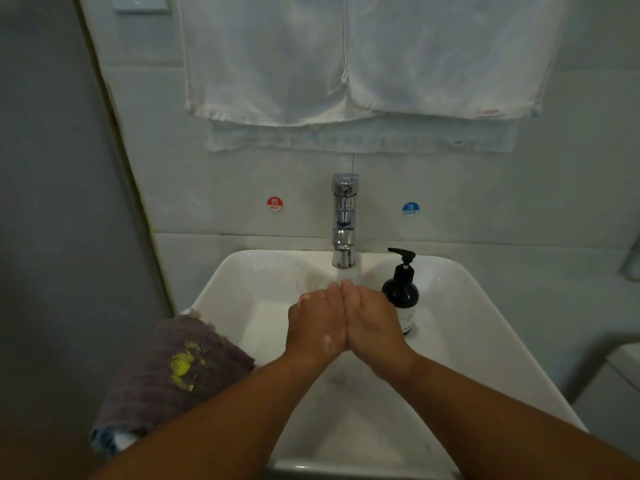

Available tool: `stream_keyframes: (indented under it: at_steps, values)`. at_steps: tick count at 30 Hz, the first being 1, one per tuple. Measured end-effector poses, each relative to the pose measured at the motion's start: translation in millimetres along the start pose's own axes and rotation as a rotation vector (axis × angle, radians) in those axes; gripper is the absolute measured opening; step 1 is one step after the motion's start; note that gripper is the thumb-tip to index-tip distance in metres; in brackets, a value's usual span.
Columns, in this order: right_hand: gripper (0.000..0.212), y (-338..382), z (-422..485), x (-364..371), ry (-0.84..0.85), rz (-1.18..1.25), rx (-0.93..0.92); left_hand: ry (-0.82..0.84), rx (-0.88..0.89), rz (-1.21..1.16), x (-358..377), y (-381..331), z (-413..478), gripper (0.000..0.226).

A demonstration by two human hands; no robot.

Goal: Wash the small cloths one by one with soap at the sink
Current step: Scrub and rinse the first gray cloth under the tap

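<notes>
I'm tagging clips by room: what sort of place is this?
Most likely a bathroom: a white basin under a chrome tap, a black soap pump bottle, and white towels hanging above.

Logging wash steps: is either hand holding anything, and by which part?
Nothing visibly held: left hand and right hand meet edge to edge below the faucet; the purple cloth lies on the sink rim.

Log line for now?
left hand, right hand: pressed together, empty, under chrome faucet | purple yellow-stained cloth: on white sink rim | black pump soap bottle: in basin
</notes>
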State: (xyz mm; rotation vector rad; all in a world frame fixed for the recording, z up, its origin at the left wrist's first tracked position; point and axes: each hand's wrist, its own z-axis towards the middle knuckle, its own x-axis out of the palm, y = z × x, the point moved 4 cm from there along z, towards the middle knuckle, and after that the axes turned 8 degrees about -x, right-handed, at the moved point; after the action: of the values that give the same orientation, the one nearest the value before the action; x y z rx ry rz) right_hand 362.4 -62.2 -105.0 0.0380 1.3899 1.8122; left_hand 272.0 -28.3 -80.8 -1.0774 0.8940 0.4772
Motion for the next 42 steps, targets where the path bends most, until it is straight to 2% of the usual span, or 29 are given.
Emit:
stream_keyframes:
  at_steps: [2,3,5,7,8,10,12,16,18,21,25,29,31,34,36,39,42]
  values:
    - [0.046,-0.9,-1.6,0.8,-0.028,0.088,0.027,-0.005,-0.047,-0.068,1.1,2.6,-1.0,0.028]
    - [0.046,-1.1,-2.9,1.3,-0.043,0.121,0.051,0.014,-0.096,-0.182,3.7,6.3,-0.7,0.033]
    - [0.040,-1.6,-4.2,-0.8,-0.062,0.212,0.160,0.064,-0.210,-0.557,9.2,15.0,-0.3,0.039]
    - [0.029,-1.4,-4.6,-4.5,-0.036,0.365,0.297,0.130,-0.287,-0.813,9.8,17.3,-1.6,0.026]
    - [0.023,-0.1,-4.3,-6.5,-0.019,0.463,0.319,0.154,-0.278,-0.873,7.5,17.6,-2.1,0.023]
    - [0.019,3.7,-4.7,-10.3,-0.001,0.554,0.252,0.141,-0.231,-0.905,3.9,20.3,0.4,0.030]
    - [0.019,7.1,-7.3,-10.2,-0.003,0.494,0.144,0.087,-0.186,-0.836,3.7,19.4,-0.5,0.029]
    - [0.018,10.7,-9.7,-6.2,-0.037,0.196,-0.030,0.017,-0.113,-0.711,7.5,13.6,-5.4,0.033]
    - [0.024,12.0,-8.9,-5.7,-0.031,0.054,-0.079,0.000,-0.103,-0.610,7.9,13.9,-4.5,0.039]
    - [0.040,11.2,-7.9,-5.9,-0.044,-0.033,-0.101,-0.023,-0.090,-0.454,7.9,13.5,-3.3,0.049]
    - [0.046,9.8,-4.3,-5.6,0.005,-0.141,-0.122,-0.006,0.036,-0.084,2.0,3.2,-5.8,0.043]
    - [0.036,16.0,-4.8,-7.2,0.081,-0.274,-0.182,0.015,0.135,0.216,0.7,-3.2,-8.0,0.038]
    - [0.031,23.1,-7.9,-10.2,0.108,-0.363,-0.236,0.025,0.125,0.230,1.6,-2.1,-6.5,0.035]
    - [0.028,31.9,-12.1,-14.1,0.164,-0.420,-0.178,0.028,0.110,0.186,1.5,-1.4,-5.5,0.030]
    - [0.032,35.8,-13.3,-14.0,0.211,-0.543,-0.220,0.025,0.123,0.222,0.2,-2.6,-6.1,0.029]
    - [0.043,34.6,-9.7,-11.0,0.188,-0.506,-0.264,0.017,0.132,0.233,-0.8,-2.4,-5.7,0.029]
    - [0.029,31.3,-8.2,-7.5,0.225,-0.574,-0.266,0.025,0.141,0.279,1.0,-2.2,-5.0,0.028]
